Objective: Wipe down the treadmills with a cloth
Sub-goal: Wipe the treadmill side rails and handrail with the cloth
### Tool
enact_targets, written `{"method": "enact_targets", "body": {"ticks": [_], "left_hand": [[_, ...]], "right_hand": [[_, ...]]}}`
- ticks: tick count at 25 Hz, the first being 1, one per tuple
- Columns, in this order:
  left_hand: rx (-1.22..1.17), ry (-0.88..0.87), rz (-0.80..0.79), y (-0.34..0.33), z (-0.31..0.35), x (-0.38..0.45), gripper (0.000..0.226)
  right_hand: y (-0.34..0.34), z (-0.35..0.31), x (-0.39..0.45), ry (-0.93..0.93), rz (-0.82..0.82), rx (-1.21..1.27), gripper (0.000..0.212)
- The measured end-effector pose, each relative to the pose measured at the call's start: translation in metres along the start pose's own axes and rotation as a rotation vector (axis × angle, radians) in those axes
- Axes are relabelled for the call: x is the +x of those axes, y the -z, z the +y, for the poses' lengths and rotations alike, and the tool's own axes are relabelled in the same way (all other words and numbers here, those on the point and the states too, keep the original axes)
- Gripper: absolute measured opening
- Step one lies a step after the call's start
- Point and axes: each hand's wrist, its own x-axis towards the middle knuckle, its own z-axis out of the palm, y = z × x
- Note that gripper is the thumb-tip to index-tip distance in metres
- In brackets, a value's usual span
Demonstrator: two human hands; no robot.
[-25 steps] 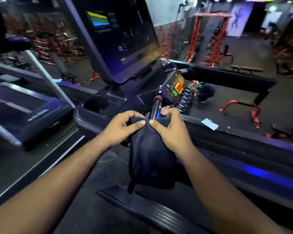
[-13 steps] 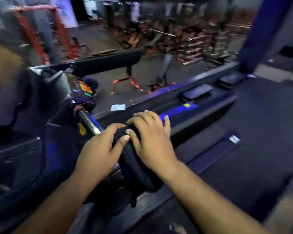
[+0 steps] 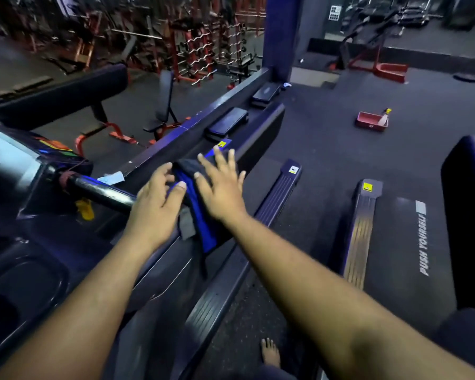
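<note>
A dark cloth with a blue side lies draped over the right handrail of the treadmill I stand on. My left hand curls over the cloth's left edge, thumb and fingers closed on it. My right hand lies flat on top of the cloth with its fingers spread, pressing it onto the rail. The treadmill's console and shiny grip bar are to the left of my hands.
A second treadmill with a "PUSH YOURSELF" belt runs along the right. My bare foot stands on the deck below. A red tray sits on the floor beyond, with a blue pillar, benches and weight racks behind.
My view has swung right from the console to the handrail. Both hands slid the cloth along the rail away from the console, and my right hand opened flat.
</note>
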Motion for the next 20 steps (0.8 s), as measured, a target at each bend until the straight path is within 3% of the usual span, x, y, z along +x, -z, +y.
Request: {"method": "enact_targets", "body": {"ticks": [3, 7, 12, 14, 17, 20], "left_hand": [[0.061, -0.013, -0.070, -0.002, 0.000, 0.001, 0.068], [0.117, 0.006, -0.144, -0.003, 0.004, 0.001, 0.068], [0.560, -0.052, -0.322, -0.010, 0.001, 0.005, 0.075], [0.547, -0.041, -0.329, -0.009, 0.001, 0.003, 0.074], [0.379, 0.017, -0.340, -0.006, 0.006, 0.005, 0.077], [0.366, 0.036, -0.357, -0.005, 0.006, 0.006, 0.088]], "right_hand": [[-0.005, -0.015, 0.005, -0.153, 0.102, 0.091, 0.053], [-0.042, -0.020, -0.071, -0.086, 0.068, 0.365, 0.070], [-0.013, 0.001, 0.012, -0.313, 0.213, 0.430, 0.060], [-0.020, -0.004, 0.002, -0.375, 0.203, 0.491, 0.065], [-0.037, -0.027, -0.059, -0.270, 0.137, 0.554, 0.070], [-0.045, 0.000, -0.048, -0.290, 0.166, 0.575, 0.064]]}}
